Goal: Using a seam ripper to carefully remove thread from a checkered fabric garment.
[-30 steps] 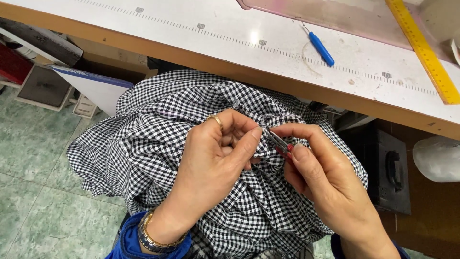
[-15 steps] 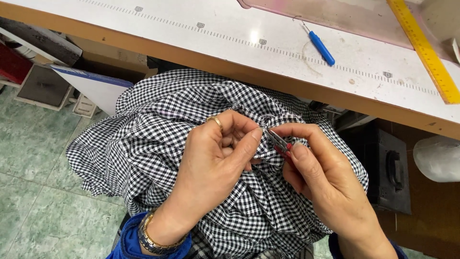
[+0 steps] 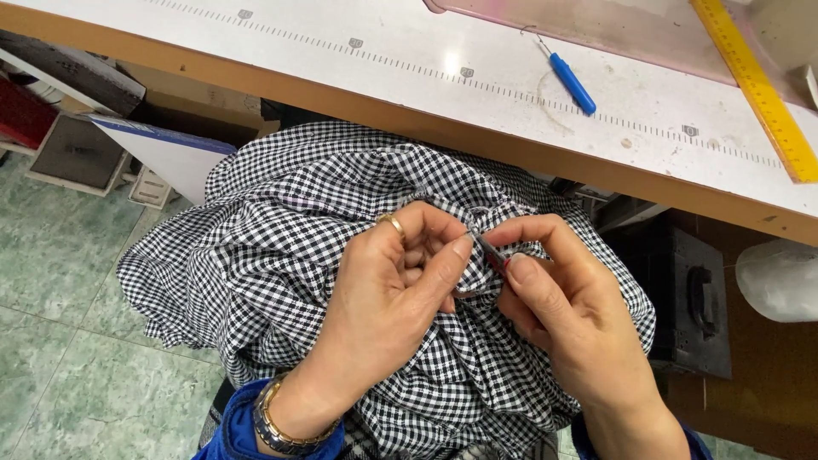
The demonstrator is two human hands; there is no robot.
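A black-and-white checked garment (image 3: 281, 247) lies bunched on my lap below the table edge. My left hand (image 3: 388, 298), with a gold ring and a gold bracelet, pinches a fold of the cloth between thumb and fingers. My right hand (image 3: 567, 298) holds a small red-handled tool with a thin metal tip (image 3: 490, 254); its tip touches the cloth right beside my left thumb. Most of the tool is hidden inside my fingers.
A white worktable (image 3: 409, 77) with a printed scale runs across the top. On it lie a blue-handled seam ripper (image 3: 569, 81), a yellow ruler (image 3: 754, 85) and a pink transparent sheet (image 3: 596, 21). A black box (image 3: 694, 298) stands under the table at right. Green tiled floor at left.
Both hands stay together on the cloth; they shifted only slightly, and the tool tip still works at the same fold.
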